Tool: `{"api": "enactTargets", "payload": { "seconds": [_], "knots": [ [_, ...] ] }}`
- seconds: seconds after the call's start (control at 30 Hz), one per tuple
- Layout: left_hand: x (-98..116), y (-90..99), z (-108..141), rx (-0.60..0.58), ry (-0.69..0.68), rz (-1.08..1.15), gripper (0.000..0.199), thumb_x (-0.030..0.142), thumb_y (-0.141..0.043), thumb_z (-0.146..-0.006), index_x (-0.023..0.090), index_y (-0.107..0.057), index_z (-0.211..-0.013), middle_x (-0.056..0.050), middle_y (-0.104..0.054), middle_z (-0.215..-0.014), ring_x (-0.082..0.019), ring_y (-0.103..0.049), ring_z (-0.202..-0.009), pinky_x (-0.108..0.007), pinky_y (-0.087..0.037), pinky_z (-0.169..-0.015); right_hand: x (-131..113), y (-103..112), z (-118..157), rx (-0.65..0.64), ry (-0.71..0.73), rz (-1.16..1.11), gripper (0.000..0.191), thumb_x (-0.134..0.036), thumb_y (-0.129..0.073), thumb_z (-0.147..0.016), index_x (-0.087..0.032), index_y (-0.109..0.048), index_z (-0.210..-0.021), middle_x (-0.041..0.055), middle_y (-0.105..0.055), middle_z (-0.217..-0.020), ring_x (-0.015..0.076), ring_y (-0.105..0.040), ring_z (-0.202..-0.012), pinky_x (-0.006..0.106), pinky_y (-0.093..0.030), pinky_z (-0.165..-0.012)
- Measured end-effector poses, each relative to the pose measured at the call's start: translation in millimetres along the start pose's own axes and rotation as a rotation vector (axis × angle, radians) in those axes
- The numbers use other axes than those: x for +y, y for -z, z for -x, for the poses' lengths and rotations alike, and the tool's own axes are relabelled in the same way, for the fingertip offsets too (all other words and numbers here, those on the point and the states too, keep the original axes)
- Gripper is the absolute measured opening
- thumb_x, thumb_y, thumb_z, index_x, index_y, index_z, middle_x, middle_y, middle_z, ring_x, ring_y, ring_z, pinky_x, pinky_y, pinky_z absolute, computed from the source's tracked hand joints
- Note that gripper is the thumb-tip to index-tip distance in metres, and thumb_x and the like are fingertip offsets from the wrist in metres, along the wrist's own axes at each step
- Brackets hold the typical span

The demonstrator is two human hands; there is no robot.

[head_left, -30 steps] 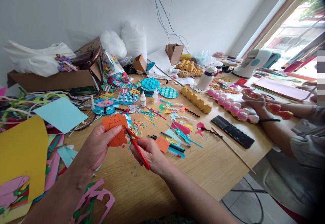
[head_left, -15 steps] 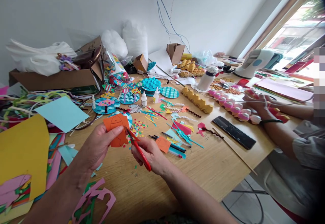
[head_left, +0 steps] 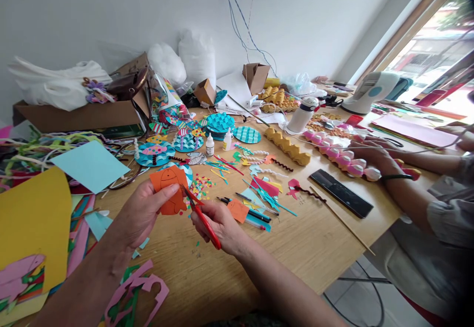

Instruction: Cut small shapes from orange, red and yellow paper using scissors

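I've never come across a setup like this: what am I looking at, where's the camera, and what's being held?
There is no machine here: these are a person's two bare hands, filmed by a camera worn on the head, looking forward and down. The left hand pinches orange paper bearing a drawn fish outline. The right hand holds red-handled scissors, with the blades at the paper's edge. On the wooden table lie coloured paper scraps, pens, wavy blue discs and a dark phone; two small white bottles stand among them. At the right, another person's hands are near a pink-and-white egg-carton strip.
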State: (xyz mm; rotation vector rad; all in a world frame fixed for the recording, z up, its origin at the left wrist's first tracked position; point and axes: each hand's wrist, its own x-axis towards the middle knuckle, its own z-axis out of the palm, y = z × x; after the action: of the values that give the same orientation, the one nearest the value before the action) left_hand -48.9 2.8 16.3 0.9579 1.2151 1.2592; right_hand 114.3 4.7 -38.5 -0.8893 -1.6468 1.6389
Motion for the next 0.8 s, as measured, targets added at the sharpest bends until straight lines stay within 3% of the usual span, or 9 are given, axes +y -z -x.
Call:
{"api": "enactTargets", "payload": {
  "seconds": [0.2,0.7,0.8],
  "knots": [
    [1,1.6,0,-0.014,0.024,-0.002,0.022,0.034,-0.079,-0.063,0.020,-0.072,-0.078,0.004,-0.068,-0.072,-0.013,-0.056,-0.065,-0.020,-0.046,-0.057,-2,0,0,-0.003,-0.013,0.016,0.044,-0.056,-0.053,-0.082,-0.019,-0.042,-0.061,-0.0055,-0.037,-0.051,0.0073,-0.032,-0.048,0.020,-0.025,-0.043],
    [6,8.8,-4,-0.041,0.030,-0.135,0.017,0.036,-0.074,-0.065,0.020,-0.070,-0.066,0.000,-0.068,-0.063,-0.019,-0.062,-0.065,-0.027,-0.049,-0.061,-4,2,0,-0.027,0.001,0.097,0.042,-0.050,-0.054,-0.084,-0.019,-0.042,-0.059,-0.0054,-0.037,-0.051,0.0071,-0.032,-0.049,0.020,-0.024,-0.045],
    [6,10.9,-4,-0.059,0.025,-0.161,0.019,0.037,-0.073,-0.067,0.019,-0.072,-0.072,-0.002,-0.070,-0.067,-0.020,-0.063,-0.066,-0.028,-0.050,-0.063,-5,2,1,-0.029,-0.011,0.108,0.042,-0.048,-0.053,-0.085,-0.019,-0.041,-0.058,-0.0057,-0.035,-0.050,0.0069,-0.030,-0.048,0.020,-0.023,-0.044]
  ]
}}
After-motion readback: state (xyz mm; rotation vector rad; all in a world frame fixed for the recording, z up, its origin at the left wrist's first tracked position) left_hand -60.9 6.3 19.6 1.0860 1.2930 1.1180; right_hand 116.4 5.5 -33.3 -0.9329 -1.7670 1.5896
